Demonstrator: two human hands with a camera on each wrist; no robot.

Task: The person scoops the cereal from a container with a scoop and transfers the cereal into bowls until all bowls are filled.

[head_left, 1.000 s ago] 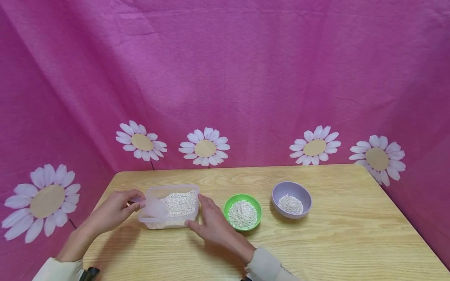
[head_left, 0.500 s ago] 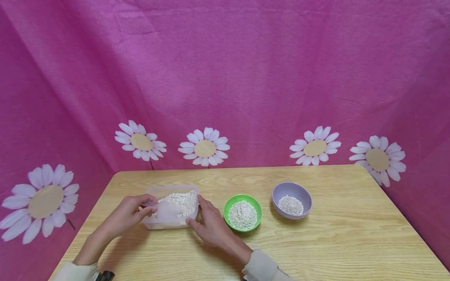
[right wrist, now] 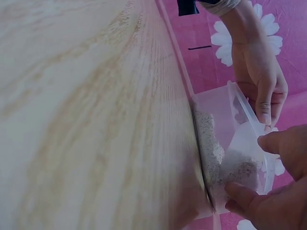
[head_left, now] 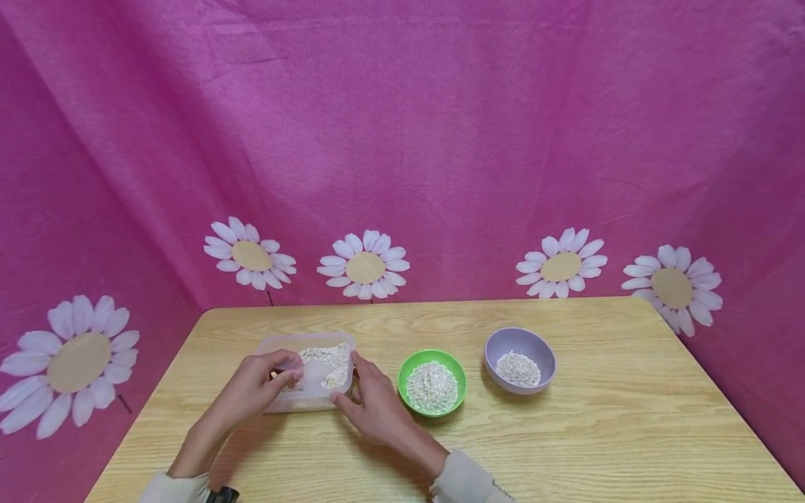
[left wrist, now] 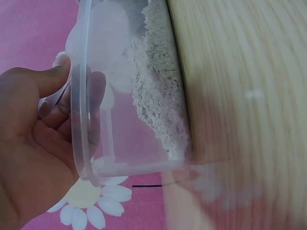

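The handle of a translucent scoop (head_left: 313,379) is pinched between the thumb and fingers of the left hand (head_left: 254,384), the grip being partly hidden in the head view. The right-hand end of a translucent rectangular container (head_left: 308,404) is grasped by the right hand (head_left: 380,405), with the thumb placed at the near corner and the fingers along the end wall. The scoop's blade is lowered inside the container, where it is set against pale flakes (head_left: 333,358); these are seen through the wall, in the left wrist view, to be heaped unevenly. The container is set flat on a wood-grained counter (head_left: 604,412). Just beside the right hand, a green bowl (head_left: 432,357) is placed, in which a mound of similar flakes is held. Farther to the right and slightly farther back, a purple bowl (head_left: 518,341) is seen, its bottom covered by a smaller portion. The forearms are covered by light sleeves (head_left: 464,478), and a black band (head_left: 223,495) is worn at the left wrist. The counter is backed by a magenta cloth (head_left: 402,140), by which large white daisies (head_left: 365,267) are borne.
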